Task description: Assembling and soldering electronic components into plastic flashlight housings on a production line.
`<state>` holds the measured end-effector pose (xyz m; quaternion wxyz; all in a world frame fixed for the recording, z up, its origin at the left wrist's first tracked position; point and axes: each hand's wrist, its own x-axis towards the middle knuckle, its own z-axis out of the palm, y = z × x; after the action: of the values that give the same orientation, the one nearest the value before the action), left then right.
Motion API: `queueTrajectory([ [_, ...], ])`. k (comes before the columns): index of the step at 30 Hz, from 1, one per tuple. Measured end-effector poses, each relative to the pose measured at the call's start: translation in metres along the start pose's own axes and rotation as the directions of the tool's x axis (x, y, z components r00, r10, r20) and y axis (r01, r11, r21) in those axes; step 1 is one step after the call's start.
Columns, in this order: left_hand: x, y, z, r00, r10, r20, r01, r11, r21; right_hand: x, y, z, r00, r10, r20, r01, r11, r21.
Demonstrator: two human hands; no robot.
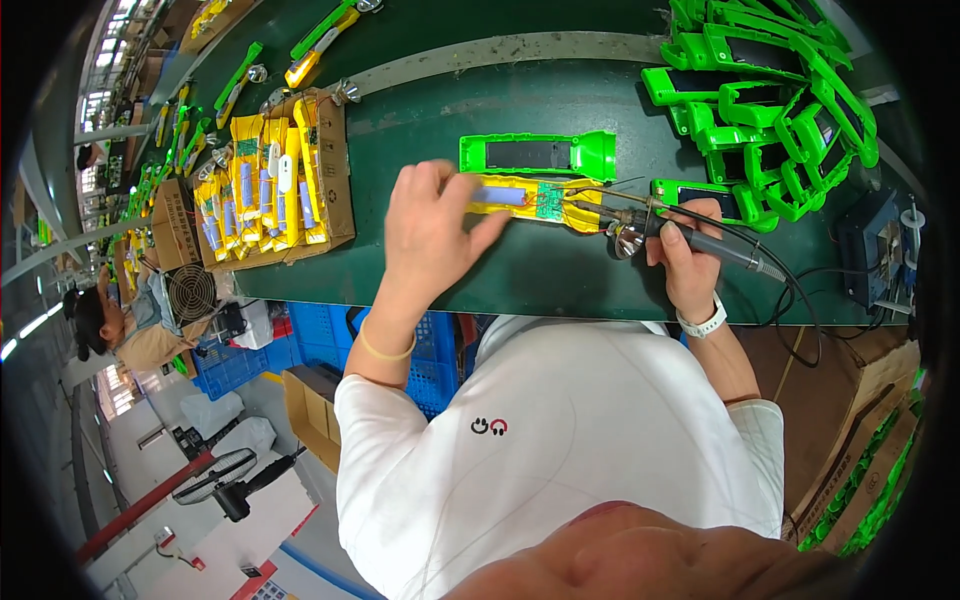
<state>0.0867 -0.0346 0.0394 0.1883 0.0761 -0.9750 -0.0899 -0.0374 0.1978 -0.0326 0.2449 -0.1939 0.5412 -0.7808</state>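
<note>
A yellow flashlight casing half (600,190) lies on the green bench, with a blue cylindrical battery (503,196) and a small green circuit board (550,200) in it. My left hand (432,228) is at its left end, fingers above and thumb below, slightly blurred. My right hand (688,262) grips a black-handled soldering iron (725,249), its metal tip pointing left toward the casing's right end. Beside that hand is a shiny round lamp reflector (628,240). Just behind the casing rests a green flashlight shell (595,155) with a dark panel.
A cardboard box (338,170) of yellow casings with batteries stands at the left. Green shells (745,105) pile up at the far right. The iron's black cable (800,290) loops near a dark soldering station (868,245). A co-worker (130,320) sits farther left.
</note>
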Motion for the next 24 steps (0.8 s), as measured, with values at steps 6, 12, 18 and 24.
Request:
queueTrajectory([
  [6, -0.013, 0.011, 0.001, 0.935, -0.214, 0.281, 0.343, 0.742, -0.576, 0.002, -0.002, 0.003, 0.999, -0.024, 0.022, 0.024, 0.999, -0.033],
  [12, -0.010, -0.004, 0.042, 0.961, 0.249, -0.121, -0.276, 0.889, -0.364, 0.000, 0.001, 0.006, 0.996, -0.036, -0.076, 0.031, 0.997, -0.074],
  [18, -0.011, -0.011, 0.046, 0.948, 0.295, -0.120, -0.318, 0.893, -0.317, 0.001, 0.001, 0.001, 0.999, -0.040, -0.010, 0.040, 0.999, -0.019],
  [24, -0.004, -0.008, 0.043, 0.917, 0.393, -0.068, -0.398, 0.895, -0.199, 0.000, 0.003, 0.003, 0.999, -0.024, 0.022, 0.025, 0.996, -0.081],
])
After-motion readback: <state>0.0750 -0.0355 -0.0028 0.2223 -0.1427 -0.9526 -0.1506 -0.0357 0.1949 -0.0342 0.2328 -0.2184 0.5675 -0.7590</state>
